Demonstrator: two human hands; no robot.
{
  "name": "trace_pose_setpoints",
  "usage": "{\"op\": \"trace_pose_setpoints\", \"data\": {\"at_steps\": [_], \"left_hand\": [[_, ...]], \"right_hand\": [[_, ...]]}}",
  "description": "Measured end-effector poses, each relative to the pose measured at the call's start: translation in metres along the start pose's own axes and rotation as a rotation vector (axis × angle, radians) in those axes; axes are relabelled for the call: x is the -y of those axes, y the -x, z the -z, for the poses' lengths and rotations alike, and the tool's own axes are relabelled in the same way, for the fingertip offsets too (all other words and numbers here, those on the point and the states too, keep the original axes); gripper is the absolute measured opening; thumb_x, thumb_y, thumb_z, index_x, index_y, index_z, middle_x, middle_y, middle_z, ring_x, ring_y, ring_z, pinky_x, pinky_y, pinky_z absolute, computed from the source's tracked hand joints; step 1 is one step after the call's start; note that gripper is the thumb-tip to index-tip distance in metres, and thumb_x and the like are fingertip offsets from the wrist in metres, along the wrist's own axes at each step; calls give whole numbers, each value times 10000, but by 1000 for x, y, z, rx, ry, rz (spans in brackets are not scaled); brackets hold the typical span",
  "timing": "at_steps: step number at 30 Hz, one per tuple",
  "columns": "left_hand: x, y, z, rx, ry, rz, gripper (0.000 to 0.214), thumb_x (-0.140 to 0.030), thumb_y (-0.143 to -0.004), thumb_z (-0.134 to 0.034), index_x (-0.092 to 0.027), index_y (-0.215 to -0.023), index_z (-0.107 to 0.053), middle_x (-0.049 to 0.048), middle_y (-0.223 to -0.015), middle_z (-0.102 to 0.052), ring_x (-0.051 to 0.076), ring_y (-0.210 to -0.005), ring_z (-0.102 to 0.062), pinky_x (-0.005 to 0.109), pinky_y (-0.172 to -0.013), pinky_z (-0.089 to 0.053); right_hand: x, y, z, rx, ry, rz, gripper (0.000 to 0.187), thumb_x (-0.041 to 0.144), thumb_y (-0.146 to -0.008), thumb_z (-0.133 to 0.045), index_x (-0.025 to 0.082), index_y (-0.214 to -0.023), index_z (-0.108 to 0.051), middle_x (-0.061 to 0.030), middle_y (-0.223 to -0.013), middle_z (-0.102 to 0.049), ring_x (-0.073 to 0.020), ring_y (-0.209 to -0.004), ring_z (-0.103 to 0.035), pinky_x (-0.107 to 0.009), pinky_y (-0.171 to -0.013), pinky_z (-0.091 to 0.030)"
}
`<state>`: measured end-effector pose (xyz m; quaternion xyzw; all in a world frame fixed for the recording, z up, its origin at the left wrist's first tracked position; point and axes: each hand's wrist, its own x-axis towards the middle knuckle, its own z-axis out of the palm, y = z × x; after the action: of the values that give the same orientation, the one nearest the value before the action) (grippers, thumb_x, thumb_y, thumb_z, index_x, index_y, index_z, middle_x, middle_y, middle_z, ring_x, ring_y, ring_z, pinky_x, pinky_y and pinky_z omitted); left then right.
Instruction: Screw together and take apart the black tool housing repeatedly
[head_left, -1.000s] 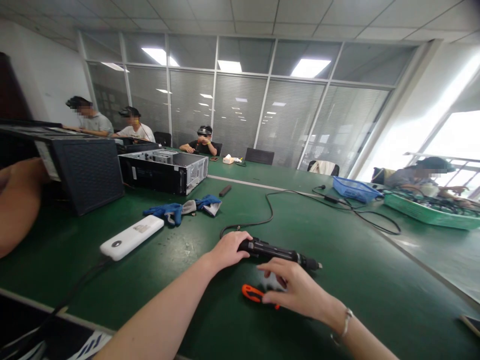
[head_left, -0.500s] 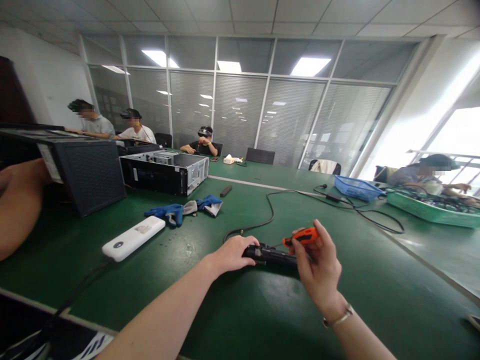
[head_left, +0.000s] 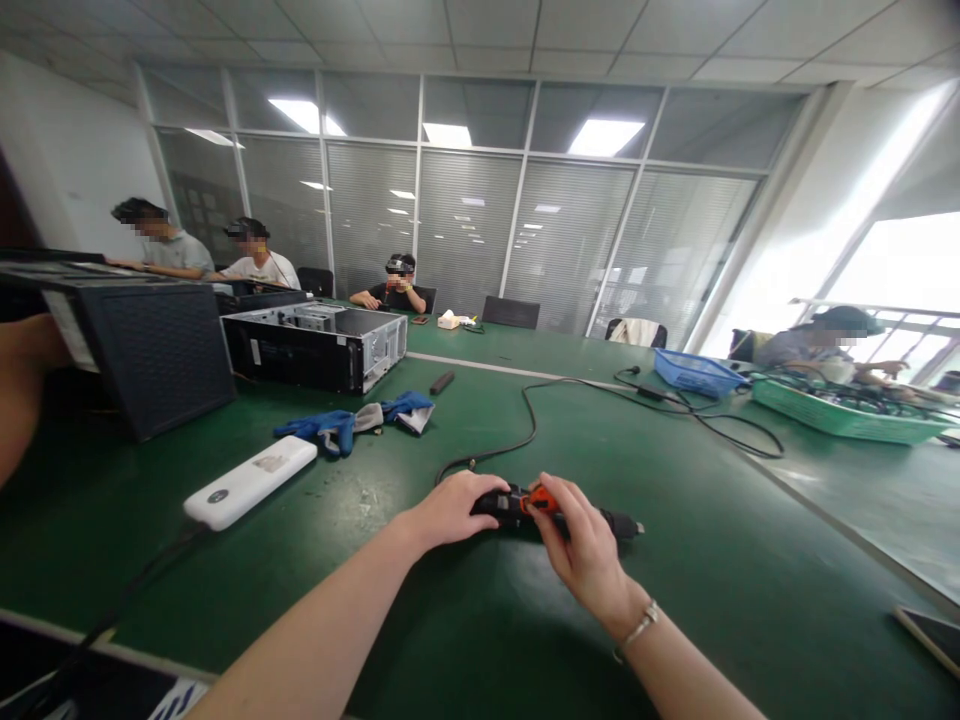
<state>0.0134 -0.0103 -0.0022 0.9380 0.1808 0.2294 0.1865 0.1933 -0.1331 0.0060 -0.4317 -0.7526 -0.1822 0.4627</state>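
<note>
A black electric screwdriver (head_left: 621, 523) lies on the green table (head_left: 465, 620), its cable (head_left: 525, 420) trailing away toward the back. My left hand (head_left: 450, 505) is closed round the rear end of its body. My right hand (head_left: 581, 545) pinches a small orange piece (head_left: 541, 499) and presses it against the top of the screwdriver's middle. The tool's tip points right and sticks out past my right hand. A bracelet sits on my right wrist.
A white power strip (head_left: 251, 482) and blue gloves (head_left: 352, 420) lie to the left. Two computer cases (head_left: 311, 345) stand behind them. A blue basket (head_left: 694, 372) and a green tray (head_left: 840, 418) sit at the right. Other people sit around the table; someone's arm (head_left: 19, 390) shows at the far left.
My right hand picked the orange piece up off the table, raised it, then brought it down onto the screwdriver's body. My left hand kept its hold on the tool.
</note>
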Motion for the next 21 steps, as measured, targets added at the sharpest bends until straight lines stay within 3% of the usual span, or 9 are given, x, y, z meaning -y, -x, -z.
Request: {"op": "trace_pose_setpoints", "data": {"at_steps": [4, 9, 13, 16, 21], "left_hand": [[1, -1, -1, -3, 8, -23, 484, -258, -750, -733, -228, -1203, -564, 46, -1109, -656, 234, -1005, -604, 339, -921, -431], [1, 0, -1, -2, -2, 8, 490, -266, -754, -726, -237, -1215, -560, 48, -1117, -646, 238, -1013, -597, 344, -911, -436], [0, 1, 1, 19, 7, 12, 478, -269, -761, -721, -237, -1211, -564, 53, -1141, -638, 242, -1039, -586, 347, -930, -429], [0, 1, 1, 29, 15, 4, 477, -258, -763, -718, -232, -1213, -563, 57, -1160, -634, 242, -1050, -582, 347, -944, -421], [1, 1, 1, 20, 18, 9, 485, -269, -766, -718, -240, -1222, -557, 54, -1161, -631, 242, -1052, -580, 350, -944, -421]], "right_hand": [[5, -4, 1, 70, 13, -29, 558, 130, -920, -464, 281, -1428, -290, -110, -1165, -576, -220, -1037, -604, -383, -838, -557], [5, -8, 3, -14, 42, -70, 500, 191, -894, -556, 310, -1354, -402, -93, -1076, -577, -215, -937, -616, -376, -779, -565], [7, -8, 0, 36, -76, -62, 527, 127, -928, -438, 278, -1419, -321, -107, -1154, -590, -202, -1016, -618, -361, -837, -561], [9, -7, -3, 27, -103, -51, 574, 142, -906, -480, 255, -1435, -291, -130, -1251, -540, -231, -1112, -580, -404, -897, -539], [8, -6, -4, -41, -51, -94, 518, 130, -895, -522, 298, -1367, -392, -78, -1078, -606, -198, -949, -629, -361, -799, -562]]}}
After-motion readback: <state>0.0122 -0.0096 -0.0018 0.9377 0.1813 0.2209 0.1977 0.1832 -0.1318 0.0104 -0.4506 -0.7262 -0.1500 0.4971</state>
